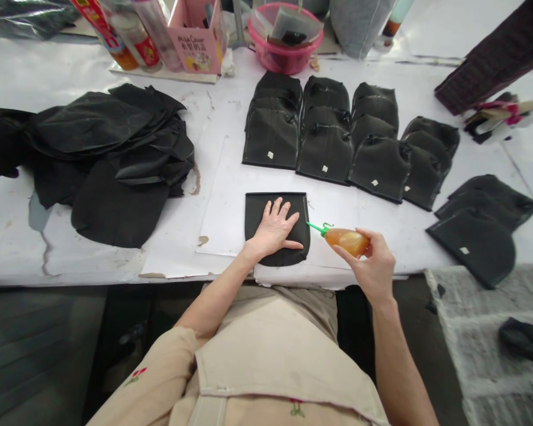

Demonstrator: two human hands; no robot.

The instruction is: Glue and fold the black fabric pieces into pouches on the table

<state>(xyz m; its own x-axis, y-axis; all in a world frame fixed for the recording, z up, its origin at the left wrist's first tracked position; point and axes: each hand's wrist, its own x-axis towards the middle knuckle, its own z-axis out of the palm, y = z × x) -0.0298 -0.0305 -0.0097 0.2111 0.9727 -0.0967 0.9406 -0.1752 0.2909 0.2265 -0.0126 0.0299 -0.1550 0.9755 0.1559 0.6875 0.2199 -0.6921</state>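
A black flat piece point(255, 213) with a straight top edge and rounded bottom lies on the white-covered table in front of me. My left hand point(276, 229) rests flat on it, fingers spread. In my right hand point(373, 260) is a bottle of amber liquid point(347, 241), held sideways between thumb and fingers. Its thin green nozzle point(316, 227) points left, with the tip at the right edge of the black piece.
Loose black pieces point(111, 148) are heaped at the left. Overlapping black pieces point(270, 136) with small white tags stand in rows behind and right. Farther back are a pink box point(198, 44), bottles point(135, 41) and a pink basket point(286, 54). Grey fabric point(493, 355) hangs at lower right.
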